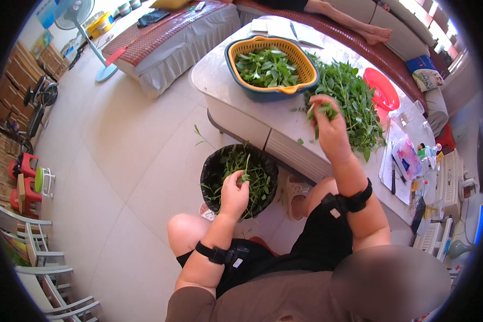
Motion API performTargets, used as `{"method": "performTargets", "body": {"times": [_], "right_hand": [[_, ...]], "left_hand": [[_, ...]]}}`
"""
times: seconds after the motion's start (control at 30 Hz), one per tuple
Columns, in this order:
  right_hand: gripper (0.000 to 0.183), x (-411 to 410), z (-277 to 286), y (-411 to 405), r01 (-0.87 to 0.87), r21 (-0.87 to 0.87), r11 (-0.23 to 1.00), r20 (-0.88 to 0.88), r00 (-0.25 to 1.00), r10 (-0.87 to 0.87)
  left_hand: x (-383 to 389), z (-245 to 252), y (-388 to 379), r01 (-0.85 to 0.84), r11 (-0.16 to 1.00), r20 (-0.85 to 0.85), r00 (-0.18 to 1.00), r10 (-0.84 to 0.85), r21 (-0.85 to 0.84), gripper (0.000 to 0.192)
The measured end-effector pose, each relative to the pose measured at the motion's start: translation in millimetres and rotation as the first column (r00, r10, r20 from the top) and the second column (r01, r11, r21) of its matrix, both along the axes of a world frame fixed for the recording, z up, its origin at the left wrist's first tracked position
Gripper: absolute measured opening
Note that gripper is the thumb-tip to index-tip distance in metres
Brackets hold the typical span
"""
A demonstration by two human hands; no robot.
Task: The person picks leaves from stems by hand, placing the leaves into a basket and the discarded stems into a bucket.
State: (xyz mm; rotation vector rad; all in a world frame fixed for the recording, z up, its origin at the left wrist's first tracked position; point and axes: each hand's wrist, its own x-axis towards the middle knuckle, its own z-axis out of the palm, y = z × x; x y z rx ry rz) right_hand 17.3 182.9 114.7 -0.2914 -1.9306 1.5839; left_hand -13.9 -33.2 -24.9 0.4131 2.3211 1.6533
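Over a bin (206, 167) lined with a black bag, my left hand (234, 196) pinches a green stem (247, 167). Discarded-looking stems and leaves (261, 189) fill the bin. My right hand (328, 124) is at the table, with a small bunch of leaves (327, 111) between thumb and fingers. Beside it spreads a large heap of leafy greens (352, 92). A yellow colander (306, 66) nested in a dark blue basin (261, 95) holds picked leaves (267, 66), left of the heap.
The white table (215, 76) also carries a red plastic basket (381, 88), an open notebook (283, 29), a knife (393, 179) on papers and a tissue pack (408, 157). A pedestal fan (104, 73) stands by a draped bench (177, 60). Another person's legs (350, 22) rest on the sofa.
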Motion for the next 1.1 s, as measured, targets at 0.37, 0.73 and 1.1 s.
{"method": "performTargets", "body": {"times": [0.37, 0.73, 1.1], "right_hand": [[0.072, -115, 1, 36, -0.040, 0.803, 0.595, 0.400, 0.776, -0.487], [0.015, 7, -33, 83, 0.334, 0.728, 0.599, 0.088, 0.821, -0.565], [0.028, 26, -17, 159, 0.175, 0.717, 0.675, 0.570, 0.409, -0.712]], "left_hand": [[-3, -19, 4, 0.062, 0.998, -0.007, 0.998, -0.062, 0.027, 0.014], [-1, -5, 11, 0.098, 0.981, 0.187, 0.974, -0.129, 0.165, 0.022], [3, -3, 14, 0.124, 0.970, 0.283, 0.942, -0.181, 0.208, 0.017]]}}
